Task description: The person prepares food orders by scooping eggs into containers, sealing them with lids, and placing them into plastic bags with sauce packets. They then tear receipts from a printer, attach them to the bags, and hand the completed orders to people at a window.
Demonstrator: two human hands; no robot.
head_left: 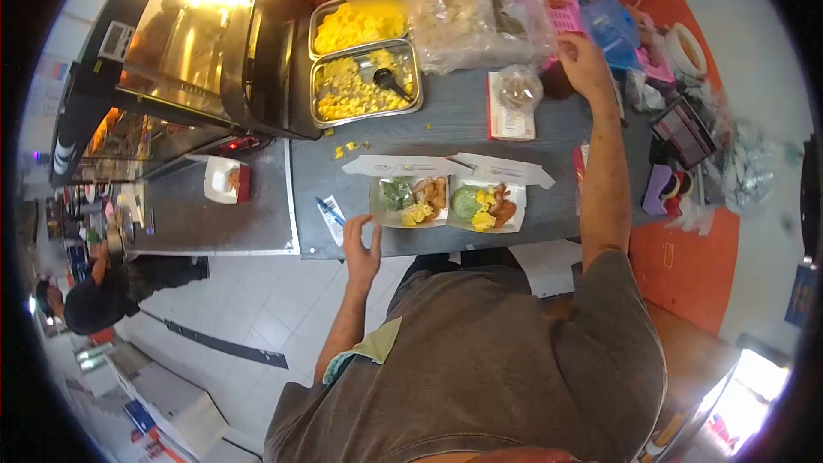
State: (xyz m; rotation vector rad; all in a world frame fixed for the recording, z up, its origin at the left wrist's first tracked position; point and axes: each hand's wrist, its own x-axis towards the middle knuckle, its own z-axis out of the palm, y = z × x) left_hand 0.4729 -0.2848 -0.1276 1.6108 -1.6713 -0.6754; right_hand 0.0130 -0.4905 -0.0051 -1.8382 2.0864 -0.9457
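Fingers apart and holding nothing, my left hand (362, 249) is beside the left edge of an open food box (409, 202) with greens, meat and yellow egg pieces. A second open box (487, 207) with similar food stands against its right side. My right hand (585, 64) is stretched far forward, its fingers bent but apart, close to a pink basket (559, 10) and a big clear plastic bag (523, 21). Nothing shows in its grasp. A small clear bag (519, 87) lies on a red and white packet (510, 120), left of my right forearm.
Two metal trays of yellow food (358, 30) (364, 81) are at the back, a black spoon (390, 81) in the nearer one. A heated cabinet (184, 43) stands left. Farther left is a red and white box (227, 180). Another person (94, 300) is at the far left.
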